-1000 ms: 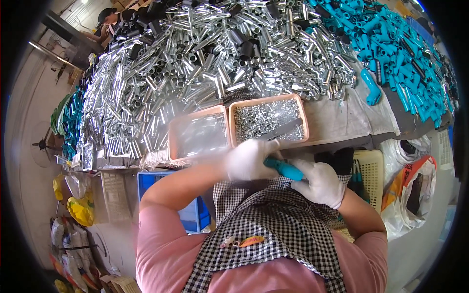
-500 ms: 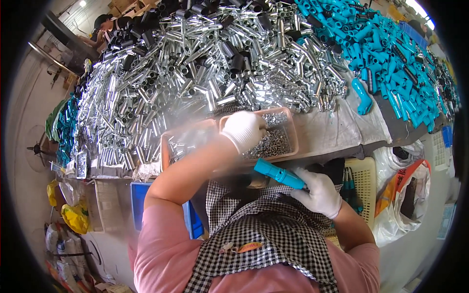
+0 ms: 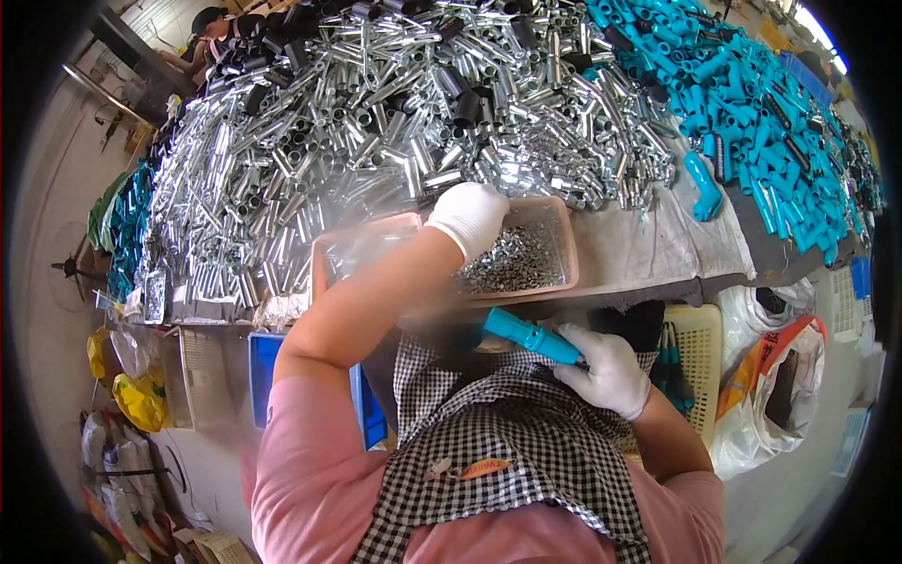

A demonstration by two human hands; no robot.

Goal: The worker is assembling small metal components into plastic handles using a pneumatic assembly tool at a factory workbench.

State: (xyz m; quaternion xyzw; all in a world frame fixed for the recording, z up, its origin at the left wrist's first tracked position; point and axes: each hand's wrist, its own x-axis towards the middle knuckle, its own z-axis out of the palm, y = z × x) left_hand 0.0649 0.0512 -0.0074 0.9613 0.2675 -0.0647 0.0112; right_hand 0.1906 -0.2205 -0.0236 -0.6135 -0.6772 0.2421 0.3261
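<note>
My left hand (image 3: 470, 221), in a white glove, reaches over a pink plastic bin (image 3: 571, 246) at the table's front edge. It is near the bin's far rim, beside the heap of shiny metal tubes (image 3: 413, 169). Its fingers are hidden beneath the hand. Small metal pieces (image 3: 517, 258) lie in the bin. My right hand (image 3: 609, 371), also gloved, is closed round one end of a turquoise plastic tubular part (image 3: 532, 336), held in front of my checked apron. The part's other end points away to the left.
A second pink bin (image 3: 319, 273) adjoins at left. Turquoise plastic parts (image 3: 742, 122) are heaped at far right, black sleeves (image 3: 466, 105) among the metal. Below the table stand a blue crate (image 3: 268, 381), a cream basket (image 3: 703, 362) and white sacks (image 3: 752, 423). Another person (image 3: 209, 28) is far left.
My left hand has moved from over the small pieces toward the bin's far rim, uncovering more of them. My right hand still holds the turquoise part, shifted slightly left.
</note>
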